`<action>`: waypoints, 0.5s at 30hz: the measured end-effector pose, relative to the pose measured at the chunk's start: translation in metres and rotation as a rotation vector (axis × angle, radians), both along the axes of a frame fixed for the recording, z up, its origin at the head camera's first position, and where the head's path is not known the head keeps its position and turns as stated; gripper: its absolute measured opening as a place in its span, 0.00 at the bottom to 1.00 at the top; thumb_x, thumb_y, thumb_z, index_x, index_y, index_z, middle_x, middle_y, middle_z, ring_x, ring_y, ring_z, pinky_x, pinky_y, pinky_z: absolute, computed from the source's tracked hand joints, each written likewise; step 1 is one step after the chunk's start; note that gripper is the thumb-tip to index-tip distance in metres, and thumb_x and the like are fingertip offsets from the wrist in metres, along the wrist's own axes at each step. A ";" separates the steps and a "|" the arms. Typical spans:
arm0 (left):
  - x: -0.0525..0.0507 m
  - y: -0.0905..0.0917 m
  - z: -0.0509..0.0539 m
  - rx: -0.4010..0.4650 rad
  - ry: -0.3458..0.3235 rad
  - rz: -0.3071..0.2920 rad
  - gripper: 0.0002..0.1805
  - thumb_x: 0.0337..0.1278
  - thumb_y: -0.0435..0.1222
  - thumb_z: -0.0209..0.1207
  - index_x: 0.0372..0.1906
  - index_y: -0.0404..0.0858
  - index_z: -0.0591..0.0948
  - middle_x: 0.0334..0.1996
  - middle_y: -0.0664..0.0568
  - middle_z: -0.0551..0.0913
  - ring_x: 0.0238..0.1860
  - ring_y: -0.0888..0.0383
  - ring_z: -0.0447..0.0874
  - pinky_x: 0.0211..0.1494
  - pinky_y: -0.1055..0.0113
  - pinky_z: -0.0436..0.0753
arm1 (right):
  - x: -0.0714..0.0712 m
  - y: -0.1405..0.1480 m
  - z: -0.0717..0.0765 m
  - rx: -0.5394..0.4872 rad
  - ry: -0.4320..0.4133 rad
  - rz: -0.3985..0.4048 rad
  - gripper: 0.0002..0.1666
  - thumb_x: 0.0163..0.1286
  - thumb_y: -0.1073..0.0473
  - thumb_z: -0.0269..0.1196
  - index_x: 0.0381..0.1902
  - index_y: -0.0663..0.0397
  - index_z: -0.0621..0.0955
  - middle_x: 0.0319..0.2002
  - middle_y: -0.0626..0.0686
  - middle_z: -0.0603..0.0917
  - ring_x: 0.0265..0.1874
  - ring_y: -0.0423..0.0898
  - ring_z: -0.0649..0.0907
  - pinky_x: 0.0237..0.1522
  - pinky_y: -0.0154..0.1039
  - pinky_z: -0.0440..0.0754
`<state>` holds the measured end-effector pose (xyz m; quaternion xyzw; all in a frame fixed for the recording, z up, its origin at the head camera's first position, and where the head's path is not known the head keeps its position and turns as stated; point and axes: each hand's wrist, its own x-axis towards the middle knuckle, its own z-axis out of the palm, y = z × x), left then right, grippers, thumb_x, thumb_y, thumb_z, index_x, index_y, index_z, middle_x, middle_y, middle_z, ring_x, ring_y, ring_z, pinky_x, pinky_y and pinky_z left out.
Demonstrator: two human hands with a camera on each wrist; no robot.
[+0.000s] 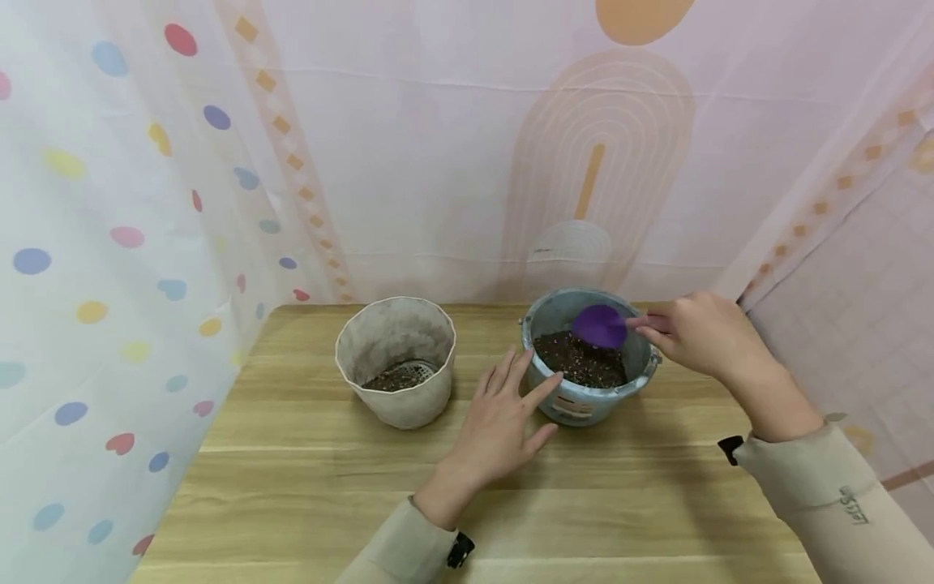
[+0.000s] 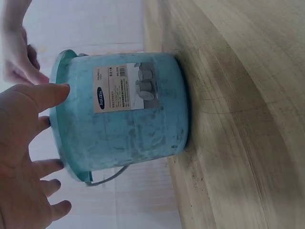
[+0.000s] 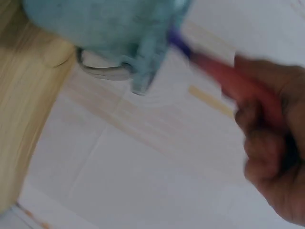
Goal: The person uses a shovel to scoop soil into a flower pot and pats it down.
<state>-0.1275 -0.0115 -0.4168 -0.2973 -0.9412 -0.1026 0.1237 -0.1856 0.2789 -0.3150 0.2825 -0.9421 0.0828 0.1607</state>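
Table (image 1: 292, 487): back edge just beyond bucket and pot, curtain (image 1: 438, 162) close behind it. Left edge well left of left hand; right edge passes under right forearm. A strip of table separates pot from bucket, left hand in front of it. More table surface runs to the left of the pot and along the near side of left hand.

Right hand (image 1: 700, 328): fingers curled round pink handle of scoop (image 1: 600, 326), firm grasp. Purple blade sits left of right hand, inside bucket, toward the far side; can't tell if it touches soil. Right wrist view blurred.

Left hand (image 1: 496, 426): fingers spread, mostly straight, nothing grasped. Fingertips at bucket's rim on its near left side; one looks to be touching.

Bucket (image 1: 606, 410): blue, upright, between the two hands, beyond left hand's fingertips. Label (image 2: 125, 88) on its near side; wire bail (image 2: 109, 179) hangs down. Dark soil (image 1: 580, 361) inside, level below rim.

Pot (image 1: 404, 410): off-white, wavy rim, upright, left of and beyond left hand, apart from it. Thin layer of dirt (image 1: 387, 377) covers part of its slotted base (image 1: 417, 373). Inner wall stained.
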 end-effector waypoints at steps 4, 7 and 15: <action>-0.002 0.004 -0.002 -0.023 0.019 0.003 0.38 0.64 0.58 0.62 0.77 0.58 0.66 0.79 0.39 0.55 0.79 0.42 0.49 0.76 0.46 0.61 | -0.001 -0.003 -0.008 0.155 0.033 -0.055 0.09 0.62 0.57 0.72 0.24 0.52 0.87 0.19 0.56 0.84 0.15 0.55 0.80 0.12 0.52 0.75; -0.001 0.004 -0.003 -0.021 0.004 -0.002 0.39 0.64 0.58 0.62 0.77 0.58 0.65 0.79 0.39 0.53 0.79 0.43 0.52 0.76 0.46 0.63 | 0.001 -0.003 -0.014 0.151 -0.040 -0.047 0.13 0.62 0.58 0.73 0.19 0.50 0.84 0.18 0.53 0.83 0.14 0.52 0.80 0.12 0.49 0.75; -0.004 0.002 -0.003 0.003 -0.018 -0.022 0.38 0.65 0.56 0.62 0.78 0.57 0.65 0.79 0.38 0.53 0.77 0.45 0.58 0.73 0.48 0.67 | 0.006 0.004 -0.020 -0.025 -0.203 0.060 0.07 0.66 0.59 0.70 0.32 0.58 0.91 0.28 0.54 0.90 0.16 0.36 0.79 0.19 0.39 0.78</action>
